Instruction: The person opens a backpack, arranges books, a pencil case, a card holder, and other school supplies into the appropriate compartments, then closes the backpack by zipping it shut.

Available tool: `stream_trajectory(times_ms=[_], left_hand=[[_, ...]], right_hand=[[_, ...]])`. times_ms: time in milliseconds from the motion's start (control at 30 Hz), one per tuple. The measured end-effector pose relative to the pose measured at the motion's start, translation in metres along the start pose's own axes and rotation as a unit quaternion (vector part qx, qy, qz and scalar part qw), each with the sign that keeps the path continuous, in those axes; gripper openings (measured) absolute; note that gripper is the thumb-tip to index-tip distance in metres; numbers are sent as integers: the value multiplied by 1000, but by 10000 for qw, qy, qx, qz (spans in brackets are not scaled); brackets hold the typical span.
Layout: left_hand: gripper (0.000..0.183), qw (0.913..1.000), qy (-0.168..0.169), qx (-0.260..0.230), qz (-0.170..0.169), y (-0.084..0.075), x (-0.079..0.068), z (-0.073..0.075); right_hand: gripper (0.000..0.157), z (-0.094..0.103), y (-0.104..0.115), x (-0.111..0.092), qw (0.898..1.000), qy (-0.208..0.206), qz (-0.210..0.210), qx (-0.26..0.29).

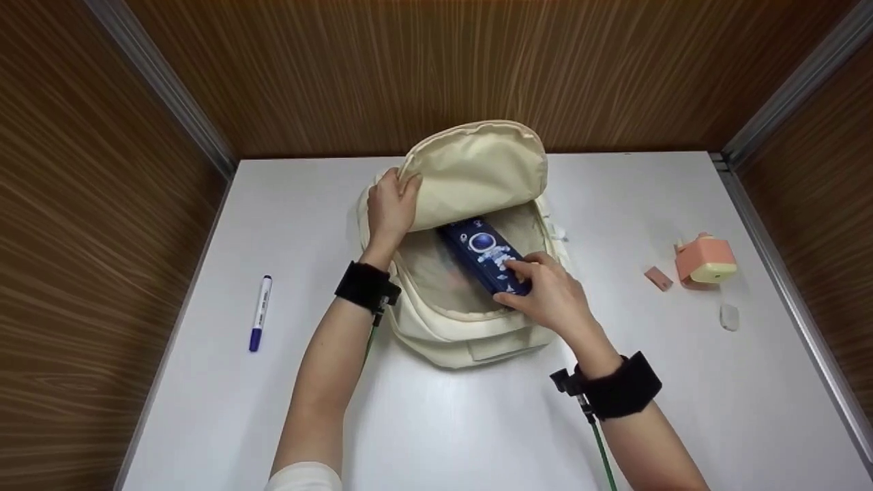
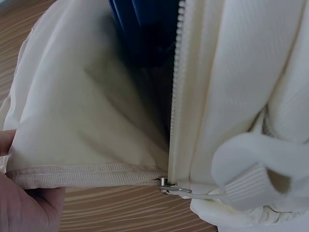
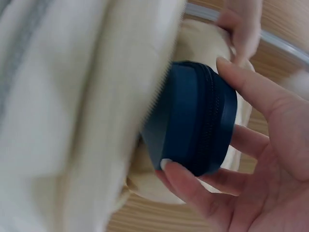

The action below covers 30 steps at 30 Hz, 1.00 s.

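A cream backpack (image 1: 443, 344) lies on the white table with its front flap (image 1: 477, 170) lifted. The left hand (image 1: 394, 208) pinches the flap's zippered edge, and the left wrist view shows the zipper pull (image 2: 166, 186) at the corner of the opening. Inside the bag's mouth a dark blue pencil case (image 1: 481, 256) with an astronaut print slants, its far end hidden under the flap. My right hand (image 1: 552, 293) grips the near end of the case, thumb on one side and fingers on the other. In the right wrist view, the zipped end of the case shows between the fingertips (image 3: 176, 174).
A white marker with a blue cap (image 1: 260, 314) lies at the left. On the right are a pink-and-yellow pencil sharpener (image 1: 706, 259), a small pink eraser (image 1: 658, 278) and a small white object (image 1: 729, 317). Wood-grain panels (image 1: 409, 75) wall in the table.
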<state>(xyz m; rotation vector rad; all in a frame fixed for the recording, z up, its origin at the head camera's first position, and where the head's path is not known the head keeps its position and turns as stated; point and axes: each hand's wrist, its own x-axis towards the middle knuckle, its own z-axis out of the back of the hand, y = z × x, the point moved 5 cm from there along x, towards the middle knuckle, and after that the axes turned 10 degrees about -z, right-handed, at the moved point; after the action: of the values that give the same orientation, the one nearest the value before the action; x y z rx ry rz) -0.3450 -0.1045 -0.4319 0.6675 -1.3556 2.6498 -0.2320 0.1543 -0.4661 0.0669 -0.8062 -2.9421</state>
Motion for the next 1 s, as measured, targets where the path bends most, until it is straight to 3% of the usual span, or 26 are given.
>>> stream_trajectory(times_ms=[167,467,667,833,1000], left_hand=[[28,9999,39,-141,0,-1,1,-2],[28,9998,73,-159,51,-1,2,-4],[26,9996,64,-256,31,-2,0,-5],[26,9995,4,-312,-92,-3,0,-5],[26,9993,109,-355,-106,-3,1,-5]], right_hand=[[67,-20,0,4,9986,37,223,484],[66,-33,-17,11,9871,935,839,992],[65,-35,-10,19,9903,939,908,467],[64,-36,5,29,9924,690,992,-225],[59,-37,18,40,9917,453,1084,-521]])
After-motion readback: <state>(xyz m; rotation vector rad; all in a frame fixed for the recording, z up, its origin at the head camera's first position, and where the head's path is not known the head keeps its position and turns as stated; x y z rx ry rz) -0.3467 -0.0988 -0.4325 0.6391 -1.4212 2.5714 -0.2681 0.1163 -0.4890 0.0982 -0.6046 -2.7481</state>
